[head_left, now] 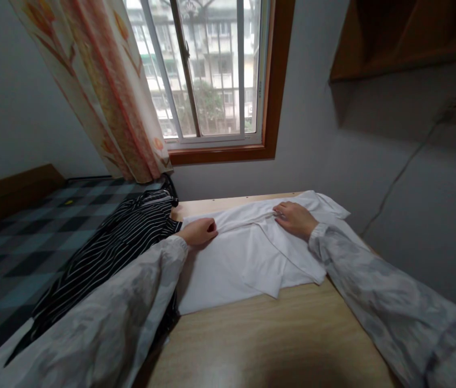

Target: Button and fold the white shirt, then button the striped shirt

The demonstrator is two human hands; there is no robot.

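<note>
A white shirt [236, 269] lies spread over the far part of a light wooden table [284, 334], with folds and a sleeve-like flap on its right half. My left hand [199, 233] is closed at the shirt's left side, its curled fingers gripping a raised fold of the cloth. On the right of that same fold, my right hand [295, 218] pinches the fabric between thumb and fingers. The cloth between the two hands runs in a slightly lifted ridge. My fingertips are partly hidden.
A black-and-white striped garment [110, 253] lies left of the table, beside a bed with a checked cover [5, 258]. Behind stand a window [211, 70] and a flowered curtain [102, 91]. A wooden shelf [373, 59] and a cable [397, 178] are on the right wall.
</note>
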